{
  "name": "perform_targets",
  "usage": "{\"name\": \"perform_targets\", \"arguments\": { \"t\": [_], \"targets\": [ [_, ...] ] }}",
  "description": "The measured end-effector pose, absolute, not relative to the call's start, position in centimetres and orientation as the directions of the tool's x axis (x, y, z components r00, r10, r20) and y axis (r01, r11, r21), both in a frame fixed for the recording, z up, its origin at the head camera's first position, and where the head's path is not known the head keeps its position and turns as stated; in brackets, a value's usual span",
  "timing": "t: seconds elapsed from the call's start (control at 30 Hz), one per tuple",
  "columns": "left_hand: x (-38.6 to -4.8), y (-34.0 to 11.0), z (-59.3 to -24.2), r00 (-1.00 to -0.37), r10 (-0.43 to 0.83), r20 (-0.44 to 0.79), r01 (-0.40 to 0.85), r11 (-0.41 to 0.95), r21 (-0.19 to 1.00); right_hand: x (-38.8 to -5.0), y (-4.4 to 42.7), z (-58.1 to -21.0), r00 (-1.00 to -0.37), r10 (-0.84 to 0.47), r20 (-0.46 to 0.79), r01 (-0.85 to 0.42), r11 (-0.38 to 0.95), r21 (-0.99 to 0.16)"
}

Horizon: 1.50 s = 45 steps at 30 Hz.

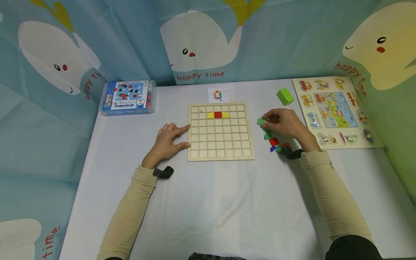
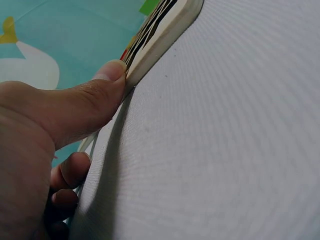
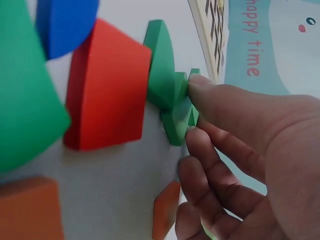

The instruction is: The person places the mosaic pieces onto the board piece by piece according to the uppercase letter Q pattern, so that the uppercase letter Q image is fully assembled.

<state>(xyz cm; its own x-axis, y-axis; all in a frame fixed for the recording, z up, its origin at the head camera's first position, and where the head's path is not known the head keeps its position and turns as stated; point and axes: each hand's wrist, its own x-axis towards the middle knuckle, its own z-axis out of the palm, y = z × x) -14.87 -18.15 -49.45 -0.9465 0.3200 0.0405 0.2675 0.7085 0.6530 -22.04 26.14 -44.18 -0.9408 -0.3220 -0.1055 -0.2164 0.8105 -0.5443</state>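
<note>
A wooden grid board lies flat on the white table. Near its top edge, a red square sits between two yellow pieces. My left hand rests at the board's left side, thumb and index finger stretched against the edge; in the left wrist view the thumb presses the rim. Right of the board, my right hand pinches a small green block between thumb and fingers. Below it lie more green pieces, a red block, a blue piece and orange pieces.
Behind the board lies a small pattern card. A clear plastic case with a blue label stands at the back left. At the back right are a green box-shaped block and a picture puzzle board. A printed curtain hangs behind.
</note>
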Motion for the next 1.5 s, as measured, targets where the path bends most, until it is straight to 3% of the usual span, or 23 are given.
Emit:
{"name": "perform_targets", "arguments": {
  "t": [0.5, 1.1, 1.5],
  "targets": [
    [-14.9, -18.1, -49.6, -0.947, 0.319, 0.027, 0.258, 0.711, 0.655, -22.2, 24.4, -44.2, -0.917, -0.339, -0.211, -0.214, 0.863, -0.457],
    [-14.9, -18.1, -49.7, -0.948, 0.317, 0.031, 0.26, 0.711, 0.653, -21.8, 24.6, -44.9, -0.939, -0.343, -0.015, -0.274, 0.773, -0.572],
    [-14.9, -18.1, -49.7, -0.946, 0.32, 0.041, 0.269, 0.711, 0.649, -22.1, 23.8, -45.3, -0.937, -0.349, 0.0, -0.27, 0.724, -0.635]
  ]
}}
